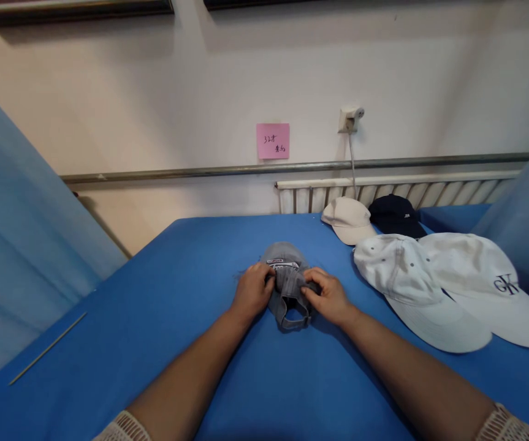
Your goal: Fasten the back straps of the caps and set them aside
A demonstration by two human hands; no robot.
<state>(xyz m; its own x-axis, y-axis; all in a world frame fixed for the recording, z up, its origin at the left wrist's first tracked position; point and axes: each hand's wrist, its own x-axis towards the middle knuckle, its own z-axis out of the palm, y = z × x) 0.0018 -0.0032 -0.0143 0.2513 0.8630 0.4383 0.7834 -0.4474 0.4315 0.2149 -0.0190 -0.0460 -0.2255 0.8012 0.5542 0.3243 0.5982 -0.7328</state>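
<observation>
A grey baseball cap (pixel 290 283) lies in the middle of the blue-covered table, its back strap and the opening above it towards me. A patch with lettering shows near its far side. On the cap's left side my left hand (pixel 254 286) pinches the fabric between thumb and fingers. My right hand (pixel 327 296) grips the right side of the cap in the same way, thumb and forefinger closed on the cloth. Parts of the cap's sides are hidden behind the fingers.
To the right lie a pale cap (pixel 406 275), a white cap with letters (pixel 471 269), a beige cap (pixel 347 215) and a navy cap (pixel 395 214). A thin stick (pixel 48 348) rests at the left of the blue table (pixel 154 306). A radiator (pixel 457 190) stands behind.
</observation>
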